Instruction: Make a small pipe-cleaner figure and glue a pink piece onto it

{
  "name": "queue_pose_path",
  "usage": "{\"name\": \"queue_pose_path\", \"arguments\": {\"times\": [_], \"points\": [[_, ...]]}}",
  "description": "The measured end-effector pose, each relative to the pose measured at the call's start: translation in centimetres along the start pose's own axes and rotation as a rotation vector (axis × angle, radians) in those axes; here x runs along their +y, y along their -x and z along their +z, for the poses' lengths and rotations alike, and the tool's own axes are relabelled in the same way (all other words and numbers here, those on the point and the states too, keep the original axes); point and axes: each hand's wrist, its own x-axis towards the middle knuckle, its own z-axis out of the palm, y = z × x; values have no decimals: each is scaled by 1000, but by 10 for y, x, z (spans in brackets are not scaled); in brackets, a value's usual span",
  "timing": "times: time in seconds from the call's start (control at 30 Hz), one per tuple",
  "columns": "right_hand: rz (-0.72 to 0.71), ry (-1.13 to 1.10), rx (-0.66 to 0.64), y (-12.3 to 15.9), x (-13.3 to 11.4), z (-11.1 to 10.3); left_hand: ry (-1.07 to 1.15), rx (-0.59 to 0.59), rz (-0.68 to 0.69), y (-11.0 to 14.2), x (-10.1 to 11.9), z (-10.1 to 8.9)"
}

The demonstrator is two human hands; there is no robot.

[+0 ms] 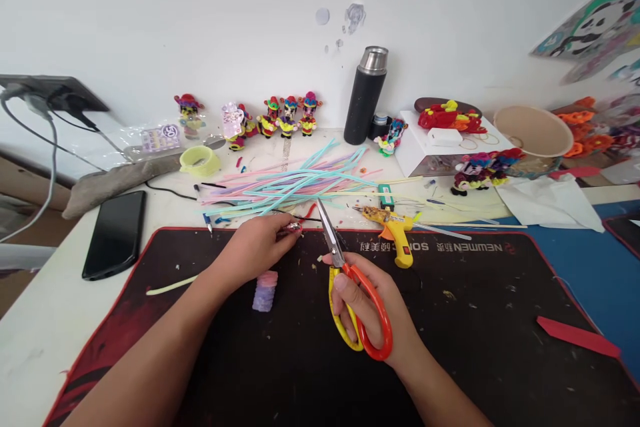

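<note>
My right hand point(373, 297) grips a pair of scissors point(334, 250) with one red and one yellow handle. Their blades point up and away, together or nearly so. Off to the left, my left hand point(257, 247) has its fingers pinched at the mat's far edge, on or beside a small shiny thing point(293, 228) that I cannot make out. Just below that hand lies a short pink and purple fuzzy strip point(265, 291). A bundle of pastel pipe cleaners point(285, 183) spreads beyond both hands. The yellow hot glue gun point(397, 233) rests to the right of the scissors.
A black desk mat point(300, 373) covers the front. Behind stand several small figurines point(273, 117), a black thermos point(366, 100) and a yellow-green bowl point(200, 161). A phone point(115, 233) lies left, a red strip point(577, 337) right. A white box point(435, 153) and tan bucket point(533, 130) stand back right.
</note>
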Motion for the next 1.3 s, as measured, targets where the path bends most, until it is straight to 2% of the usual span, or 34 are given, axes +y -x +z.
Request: {"name": "queue_pose_path", "arguments": {"times": [0.23,0.4,0.67,1.03,1.3], "points": [[23,8,9,0,0,2,-3,28,-7,1,-1,-4],[30,12,5,1,-1,2,135,-32,36,2,5,-2],[29,21,9,1,0,1,-86,-25,33,0,-1,5],[40,49,5,1,-2,3,15,-5,70,1,-1,6],[42,50,-5,1,-2,2,42,-63,63,1,-3,-2]]}}
